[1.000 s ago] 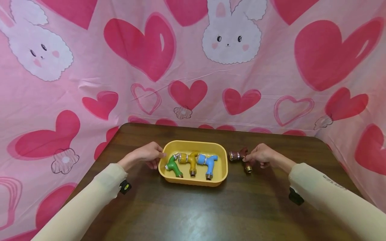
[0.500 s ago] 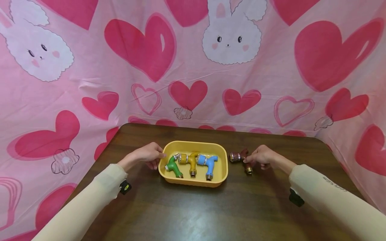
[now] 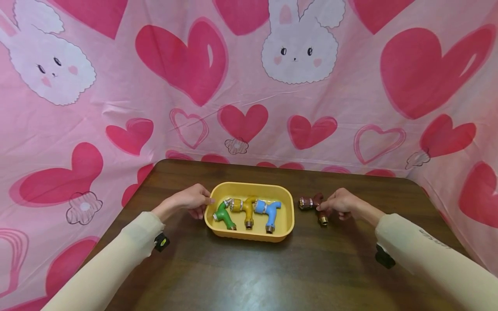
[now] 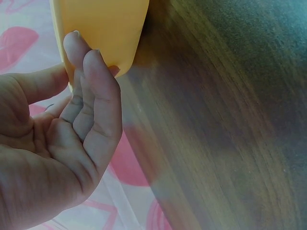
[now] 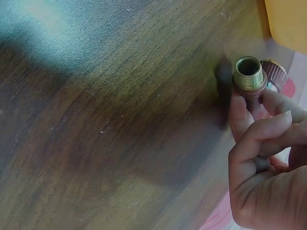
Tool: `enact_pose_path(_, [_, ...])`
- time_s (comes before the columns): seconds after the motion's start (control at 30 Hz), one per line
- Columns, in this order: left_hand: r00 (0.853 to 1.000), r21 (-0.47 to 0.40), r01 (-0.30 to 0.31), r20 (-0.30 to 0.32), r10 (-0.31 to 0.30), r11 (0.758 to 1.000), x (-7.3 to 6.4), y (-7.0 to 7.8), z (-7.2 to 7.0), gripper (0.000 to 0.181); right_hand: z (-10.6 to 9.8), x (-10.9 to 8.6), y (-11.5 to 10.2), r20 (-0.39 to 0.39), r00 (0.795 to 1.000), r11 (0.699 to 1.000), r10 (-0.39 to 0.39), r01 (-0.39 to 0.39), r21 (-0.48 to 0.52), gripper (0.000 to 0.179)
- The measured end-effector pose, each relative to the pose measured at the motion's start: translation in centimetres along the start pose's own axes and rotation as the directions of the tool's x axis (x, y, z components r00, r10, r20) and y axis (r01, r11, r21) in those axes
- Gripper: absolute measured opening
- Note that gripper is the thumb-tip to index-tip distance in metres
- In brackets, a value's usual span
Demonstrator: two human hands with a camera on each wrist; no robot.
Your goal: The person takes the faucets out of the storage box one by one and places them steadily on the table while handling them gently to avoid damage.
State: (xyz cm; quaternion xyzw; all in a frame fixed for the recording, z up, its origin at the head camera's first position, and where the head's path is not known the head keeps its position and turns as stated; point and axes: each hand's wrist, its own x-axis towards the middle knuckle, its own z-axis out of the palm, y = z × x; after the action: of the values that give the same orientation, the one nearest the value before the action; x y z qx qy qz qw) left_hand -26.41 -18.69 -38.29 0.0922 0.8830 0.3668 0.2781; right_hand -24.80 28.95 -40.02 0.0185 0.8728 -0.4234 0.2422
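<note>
My left hand [image 3: 193,201] grips the left end of a yellow plastic tub [image 3: 253,236], thumb over the rim and fingers against the outer wall, as the left wrist view shows. Inside the tub lie a green tap [image 3: 223,214], a yellow tap [image 3: 248,211] and a blue tap [image 3: 270,214], side by side. Right of the tub, my right hand [image 3: 342,203] pinches a dark brown tap [image 3: 307,203] by its body. The brown tap's knob points left toward the tub. In the right wrist view its threaded brass end [image 5: 250,76] faces the camera; the fingers partly cover the body.
The tub stands on a dark wood-grain table [image 3: 249,272]. Behind and beside the table hangs a pink cloth [image 3: 249,90] printed with hearts and rabbits. The table's far edge runs close to the cloth.
My right hand and the brown tap have shifted slightly right, away from the tub. The left hand, the tub and the taps in it stay in place.
</note>
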Motion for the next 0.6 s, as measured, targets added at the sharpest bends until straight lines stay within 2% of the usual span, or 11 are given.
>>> enact_pose_path(0.1, [1.000, 0.001, -0.001, -0.003, 0.001, 1.000, 0.00, 0.00, 0.02, 0.023, -0.17, 0.09, 0.22, 0.018, 1.000, 1.000, -0.003, 0.003, -0.002, 0.021])
enact_pose_path(0.33, [1.000, 0.006, -0.005, 0.000, 0.005, 1.000, -0.06, -0.08, 0.06, 0.024, 0.24, -0.03, 0.17, -0.021, 1.000, 1.000, 0.017, -0.017, -0.002, 0.020])
enact_pose_path(0.6, [1.000, 0.002, -0.014, 0.001, 0.014, 1.000, -0.10, -0.07, 0.11, 0.024, 0.40, -0.17, 0.32, -0.023, 1.000, 1.000, 0.012, -0.012, -0.012, 0.020])
